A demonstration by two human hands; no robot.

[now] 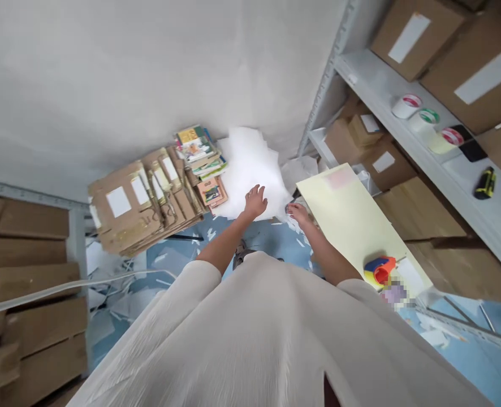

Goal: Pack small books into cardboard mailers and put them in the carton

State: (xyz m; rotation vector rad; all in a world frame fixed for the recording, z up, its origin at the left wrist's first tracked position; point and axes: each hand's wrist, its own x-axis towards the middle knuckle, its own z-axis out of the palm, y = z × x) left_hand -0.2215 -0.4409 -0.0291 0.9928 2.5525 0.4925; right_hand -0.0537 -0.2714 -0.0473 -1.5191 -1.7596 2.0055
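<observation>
White shirt cloth [267, 333] fills the bottom; mid-frame, the left hand [256, 202], fingers loosely spread, lies over white sheets [246, 161], seemingly steadying them; next likely needs even pressure. Right hand [298, 214] curls at their lower-right corner, hold unclear. Books [197, 148] crowd left, yellow board [348, 217] right; scrap-strewn floor [290, 242] gives room below.

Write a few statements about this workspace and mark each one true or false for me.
1. The left hand is over the white sheets. True.
2. In the picture, the books lie right of the white sheets. False: the books lie left of them.
3. Three tape rolls sit on the shelf. True.
4. The cutter lies on the books. False: the cutter is on the shelf.
</observation>
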